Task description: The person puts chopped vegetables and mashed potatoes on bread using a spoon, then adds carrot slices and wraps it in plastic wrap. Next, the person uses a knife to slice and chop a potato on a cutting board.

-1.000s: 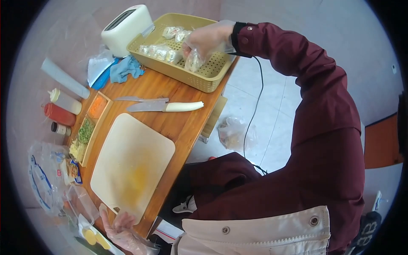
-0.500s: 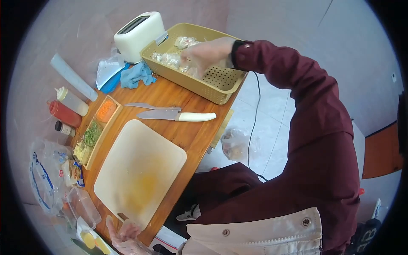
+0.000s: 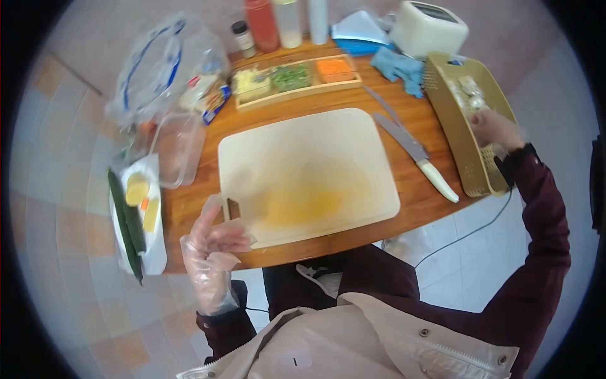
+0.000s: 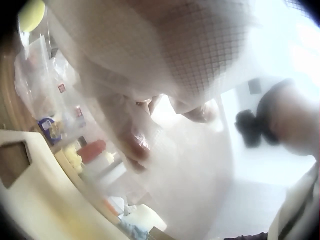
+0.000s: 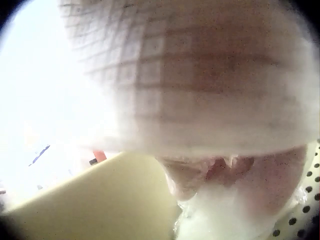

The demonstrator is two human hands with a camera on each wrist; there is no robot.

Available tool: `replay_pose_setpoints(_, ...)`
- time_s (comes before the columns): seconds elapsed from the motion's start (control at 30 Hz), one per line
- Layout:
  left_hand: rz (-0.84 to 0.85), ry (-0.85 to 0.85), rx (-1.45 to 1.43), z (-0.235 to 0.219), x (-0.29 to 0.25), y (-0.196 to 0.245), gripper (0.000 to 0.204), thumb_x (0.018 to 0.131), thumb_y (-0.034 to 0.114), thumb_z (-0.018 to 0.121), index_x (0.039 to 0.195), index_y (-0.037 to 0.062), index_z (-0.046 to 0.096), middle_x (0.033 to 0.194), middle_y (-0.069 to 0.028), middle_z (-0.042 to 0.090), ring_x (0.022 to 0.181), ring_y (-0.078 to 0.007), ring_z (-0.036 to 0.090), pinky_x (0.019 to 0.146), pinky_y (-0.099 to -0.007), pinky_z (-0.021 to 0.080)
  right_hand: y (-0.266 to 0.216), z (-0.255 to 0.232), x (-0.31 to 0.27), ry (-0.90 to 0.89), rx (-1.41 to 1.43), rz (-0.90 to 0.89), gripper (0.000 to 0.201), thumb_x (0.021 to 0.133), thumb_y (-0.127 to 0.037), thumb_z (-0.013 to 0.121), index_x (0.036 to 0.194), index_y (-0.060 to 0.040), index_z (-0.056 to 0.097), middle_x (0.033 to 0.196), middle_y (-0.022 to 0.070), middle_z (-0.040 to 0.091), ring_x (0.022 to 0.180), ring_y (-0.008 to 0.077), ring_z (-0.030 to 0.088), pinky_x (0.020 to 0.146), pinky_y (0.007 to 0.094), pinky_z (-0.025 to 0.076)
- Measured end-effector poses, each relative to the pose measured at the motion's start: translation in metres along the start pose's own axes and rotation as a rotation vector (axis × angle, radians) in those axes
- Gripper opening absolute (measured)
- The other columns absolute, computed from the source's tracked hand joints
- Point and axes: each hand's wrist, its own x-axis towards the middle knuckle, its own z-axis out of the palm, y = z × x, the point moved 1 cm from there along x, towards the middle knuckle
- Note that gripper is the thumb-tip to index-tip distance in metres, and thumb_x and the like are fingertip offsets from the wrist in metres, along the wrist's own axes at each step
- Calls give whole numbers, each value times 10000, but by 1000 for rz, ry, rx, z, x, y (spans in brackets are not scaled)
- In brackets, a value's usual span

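In the head view my right hand [image 3: 495,128], in a clear plastic glove, reaches down into the tan perforated basket [image 3: 449,126] at the right. Its fingers and thumb hold a whitish plastic-wrapped bundle [image 5: 215,217], seen low in the right wrist view and partly hidden by the hand. More wrapped bundles [image 3: 470,88] lie farther back in the basket. My left hand [image 3: 214,256], also gloved, hovers by the near left corner of the cutting board [image 3: 303,145], its fingers loose and nothing in them. A yellow stain marks the board.
A white-handled knife [image 3: 435,180] and another blade [image 3: 382,104] lie between board and basket. Behind the board stands a wooden tray [image 3: 303,93] of chopped fillings. The toaster [image 3: 429,28] and blue cloth [image 3: 401,69] are back right; a clear plastic box [image 3: 180,148] and cucumber [image 3: 126,227] sit left.
The head view has turned, so the basket now appears at the right and the board in the middle. My right hand stays in the basket; the left stays beside the board.
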Motion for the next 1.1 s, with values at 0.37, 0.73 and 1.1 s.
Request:
replay_pose_setpoints(0.37, -10, 86, 70, -47, -6, -34, 782, 1053, 529, 630, 1542, -54, 455, 1316, -245, 676, 1095, -235, 695, 1025, -381, 524, -17, -21, -122, 565, 338, -157, 336, 1042, -296, 665, 1191, 5, 679, 862, 21, 686, 772, 84, 638, 686, 263, 492)
replay_pose_setpoints(0.73, -400, -213, -2174, -41, -4, -29, 744, 1144, 486, 390, 1730, 140, 88, 1748, -156, 233, 1532, -307, 316, 1267, -492, 262, -115, 140, -140, 514, 35, -148, 470, 965, -173, 698, 1411, -63, 598, 1197, 217, 695, 1116, 407, 651, 928, 511, 554)
replay_pose_setpoints(1.1, -533, -544, -2144, -35, 31, -25, 772, 1117, 486, 391, 1731, 265, -21, 1810, 24, 36, 1450, -357, 455, 1235, -543, 317, -94, 145, -129, 523, 206, -167, 601, 935, 4, 621, 1519, -103, 525, 1129, 235, 689, 1028, 411, 657, 914, 481, 536)
